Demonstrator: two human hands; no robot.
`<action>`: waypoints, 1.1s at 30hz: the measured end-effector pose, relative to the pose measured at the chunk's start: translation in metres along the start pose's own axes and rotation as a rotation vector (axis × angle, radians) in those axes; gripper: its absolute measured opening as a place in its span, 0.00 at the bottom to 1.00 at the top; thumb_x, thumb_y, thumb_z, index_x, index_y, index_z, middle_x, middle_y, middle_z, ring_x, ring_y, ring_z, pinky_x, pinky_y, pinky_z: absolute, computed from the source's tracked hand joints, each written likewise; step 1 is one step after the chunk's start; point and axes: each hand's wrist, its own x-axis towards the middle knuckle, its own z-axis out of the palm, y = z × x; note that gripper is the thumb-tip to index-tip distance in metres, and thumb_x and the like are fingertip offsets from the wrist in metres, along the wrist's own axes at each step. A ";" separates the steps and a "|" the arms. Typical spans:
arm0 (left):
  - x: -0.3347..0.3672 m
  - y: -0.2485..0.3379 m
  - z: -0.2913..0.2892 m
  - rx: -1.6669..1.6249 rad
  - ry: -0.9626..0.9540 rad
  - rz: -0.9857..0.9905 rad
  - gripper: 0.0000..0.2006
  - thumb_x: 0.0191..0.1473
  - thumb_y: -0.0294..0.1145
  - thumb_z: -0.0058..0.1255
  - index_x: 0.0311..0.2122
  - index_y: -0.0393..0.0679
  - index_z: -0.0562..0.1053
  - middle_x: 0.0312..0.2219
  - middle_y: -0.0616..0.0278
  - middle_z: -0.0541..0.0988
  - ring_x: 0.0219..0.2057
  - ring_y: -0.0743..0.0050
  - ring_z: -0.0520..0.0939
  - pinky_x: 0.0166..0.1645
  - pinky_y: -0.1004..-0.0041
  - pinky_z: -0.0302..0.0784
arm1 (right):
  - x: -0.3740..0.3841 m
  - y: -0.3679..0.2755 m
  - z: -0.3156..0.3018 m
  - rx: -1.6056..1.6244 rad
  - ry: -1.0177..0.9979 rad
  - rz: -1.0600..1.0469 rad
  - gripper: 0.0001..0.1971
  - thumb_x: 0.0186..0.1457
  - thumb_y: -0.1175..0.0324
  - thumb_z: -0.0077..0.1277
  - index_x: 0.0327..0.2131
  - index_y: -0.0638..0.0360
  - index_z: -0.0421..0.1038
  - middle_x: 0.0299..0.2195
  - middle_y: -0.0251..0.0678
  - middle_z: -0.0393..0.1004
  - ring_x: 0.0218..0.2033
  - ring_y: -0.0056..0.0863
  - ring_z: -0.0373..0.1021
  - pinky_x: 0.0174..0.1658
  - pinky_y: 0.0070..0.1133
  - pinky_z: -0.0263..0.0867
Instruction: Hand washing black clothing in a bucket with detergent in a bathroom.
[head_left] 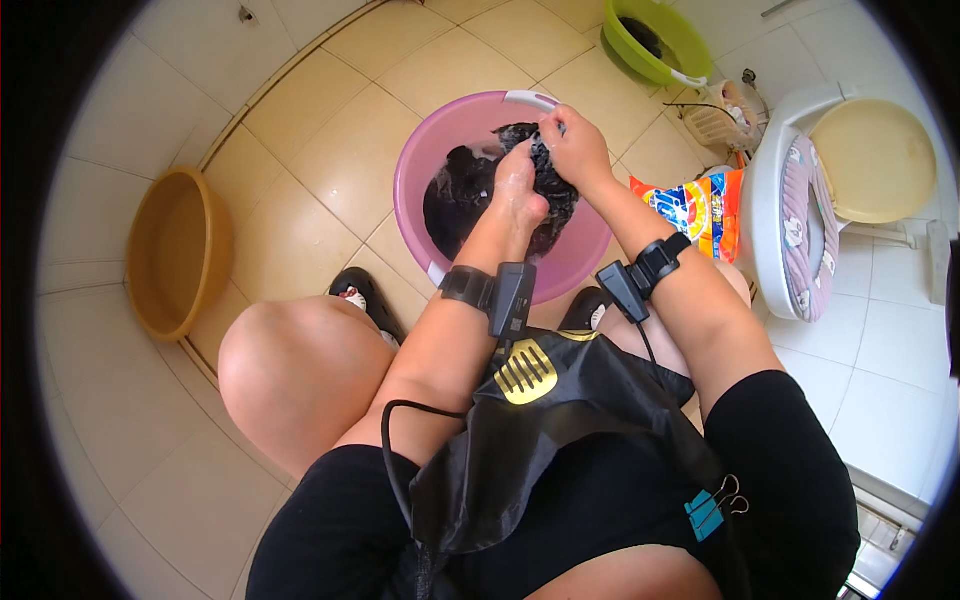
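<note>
A pink-purple basin (pixel 404 190) stands on the floor between my feet, with dark water and soap suds in it. Over its right half, both my hands grip a wet black piece of cloth (pixel 556 205), lathered with white foam. My right hand (pixel 580 148) is closed in a fist around its upper end. Close beside it, my left hand (pixel 516 180), wet and foamy, is closed on the same cloth, its fingers partly hidden. The cloth hangs down into the basin, where more dark fabric (pixel 462 185) lies in the water. What garment it is, I cannot tell.
An empty-looking tan basin (pixel 150 255) leans at the left wall. Far right stands a green basin (pixel 620 40) holding dark contents. An orange detergent bag (pixel 705 210) sits right of the pink basin, beside a toilet (pixel 765 215) with a patterned seat cover. Tiled floor (pixel 310 150) surrounds the basin.
</note>
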 end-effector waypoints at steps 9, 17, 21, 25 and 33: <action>0.006 0.053 -0.028 -0.159 -0.061 0.352 0.14 0.51 0.42 0.45 0.35 0.40 0.70 0.29 0.56 0.76 0.32 0.59 0.77 0.37 0.63 0.75 | -0.029 -0.030 -0.004 0.072 -0.538 0.090 0.33 0.45 0.39 0.46 0.36 0.65 0.71 0.32 0.50 0.73 0.35 0.44 0.70 0.39 0.28 0.64; 0.013 0.045 -0.036 -0.283 -0.207 0.224 0.15 0.50 0.33 0.46 0.40 0.35 0.67 0.34 0.51 0.75 0.36 0.59 0.77 0.42 0.62 0.73 | -0.015 -0.012 0.001 0.391 -0.488 0.170 0.18 0.42 0.58 0.56 0.31 0.64 0.68 0.26 0.37 0.71 0.28 0.23 0.68 0.33 0.20 0.64; 0.016 0.062 -0.057 -0.242 -0.048 0.226 0.06 0.47 0.31 0.49 0.29 0.39 0.71 0.24 0.58 0.77 0.26 0.65 0.78 0.32 0.65 0.76 | -0.040 -0.041 0.010 -0.041 -0.313 -0.228 0.25 0.42 0.61 0.51 0.44 0.61 0.60 0.31 0.49 0.72 0.32 0.42 0.70 0.36 0.31 0.65; 0.010 0.076 -0.064 -0.162 -0.022 0.153 0.06 0.47 0.31 0.48 0.25 0.41 0.71 0.17 0.62 0.75 0.18 0.72 0.76 0.24 0.75 0.75 | -0.067 -0.074 -0.003 -0.280 -0.367 -0.472 0.20 0.43 0.64 0.49 0.43 0.53 0.66 0.27 0.41 0.72 0.27 0.42 0.69 0.30 0.33 0.65; 0.003 0.011 -0.018 -0.097 0.024 0.096 0.07 0.51 0.33 0.40 0.24 0.46 0.69 0.21 0.64 0.75 0.22 0.69 0.77 0.28 0.67 0.75 | -0.015 -0.023 -0.012 -0.007 -0.243 0.175 0.13 0.48 0.56 0.42 0.23 0.52 0.72 0.21 0.41 0.72 0.25 0.39 0.70 0.29 0.32 0.64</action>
